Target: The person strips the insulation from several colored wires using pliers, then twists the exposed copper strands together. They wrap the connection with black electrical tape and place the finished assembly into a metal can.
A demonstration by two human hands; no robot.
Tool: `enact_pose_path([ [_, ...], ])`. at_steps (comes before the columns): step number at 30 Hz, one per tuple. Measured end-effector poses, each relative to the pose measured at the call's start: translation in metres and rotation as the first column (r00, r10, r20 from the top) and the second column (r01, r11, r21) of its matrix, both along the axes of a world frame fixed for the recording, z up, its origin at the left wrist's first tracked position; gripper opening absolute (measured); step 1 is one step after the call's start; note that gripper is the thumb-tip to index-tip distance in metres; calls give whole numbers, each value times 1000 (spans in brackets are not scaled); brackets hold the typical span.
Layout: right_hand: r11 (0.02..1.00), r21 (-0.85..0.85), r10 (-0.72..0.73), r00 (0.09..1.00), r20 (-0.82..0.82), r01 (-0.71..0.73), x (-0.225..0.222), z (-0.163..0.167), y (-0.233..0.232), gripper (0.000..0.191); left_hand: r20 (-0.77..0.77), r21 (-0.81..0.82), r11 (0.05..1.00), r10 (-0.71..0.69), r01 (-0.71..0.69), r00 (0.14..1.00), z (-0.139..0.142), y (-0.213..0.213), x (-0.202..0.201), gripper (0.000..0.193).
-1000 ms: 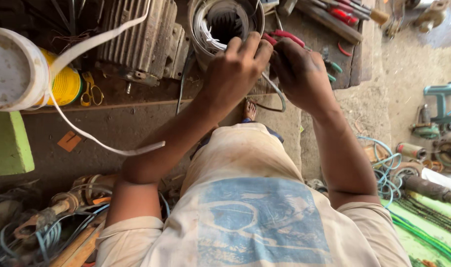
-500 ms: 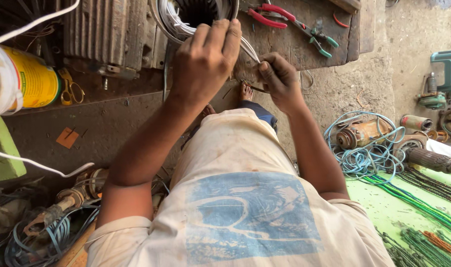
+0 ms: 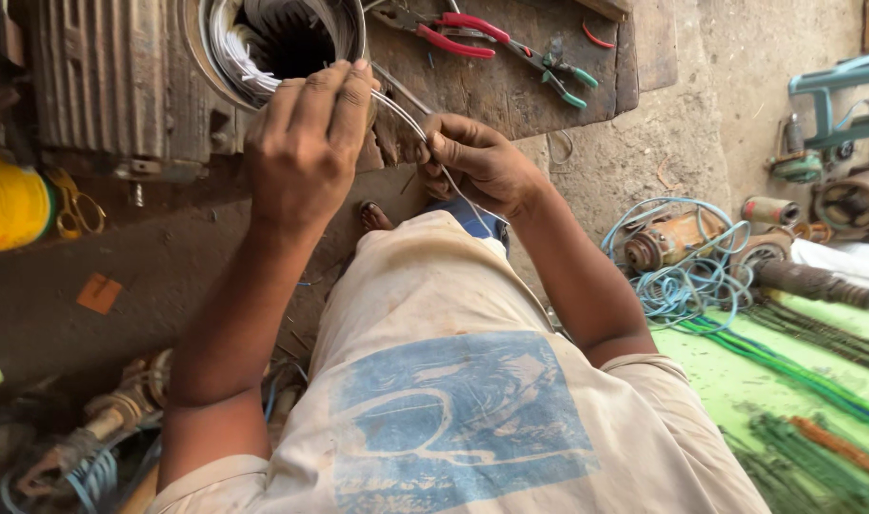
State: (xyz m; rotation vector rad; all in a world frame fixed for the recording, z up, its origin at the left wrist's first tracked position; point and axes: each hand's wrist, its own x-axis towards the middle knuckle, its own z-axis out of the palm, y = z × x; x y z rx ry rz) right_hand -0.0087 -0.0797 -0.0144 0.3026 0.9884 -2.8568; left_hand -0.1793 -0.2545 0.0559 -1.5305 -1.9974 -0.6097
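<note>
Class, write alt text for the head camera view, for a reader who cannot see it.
Seen from above, a person's left hand and right hand hold thin white wires running from the open end of a ribbed grey metal motor housing. Red-handled pliers lie on the wooden bench.

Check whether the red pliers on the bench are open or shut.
Open: the red pliers lie flat on the bench with their handles spread apart.

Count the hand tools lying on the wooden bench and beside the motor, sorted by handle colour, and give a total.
Red-handled pliers: 1
Green-handled pliers: 1
Yellow-handled scissors: 1
Total: 3
</note>
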Motion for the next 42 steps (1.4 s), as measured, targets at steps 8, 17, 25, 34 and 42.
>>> enact_pose_path([
  [8, 897, 440, 11, 997, 77, -44, 16, -5, 18, 12, 10, 9, 993, 122, -122, 993, -21, 2, 15, 15],
  [17, 659, 663, 136, 811, -570, 355, -26, 36, 32, 36, 146, 66, 961, 256, -267, 956, -31, 8, 31, 19],
  [25, 633, 710, 189, 828, -528, 308, -60, 73, 12, 29, 304, 142, 945, 242, -294, 921, -45, 11, 29, 10],
  [34, 583, 747, 229, 818, -527, 318, -29, 54, 57, 45, 135, 61, 875, 470, -481, 872, -45, 8, 54, 41],
  [42, 436, 828, -129, 935, -330, 352, -7, 17, 102, 23, 402, 228, 882, 301, -413, 865, -15, -46, 59, 40],
])
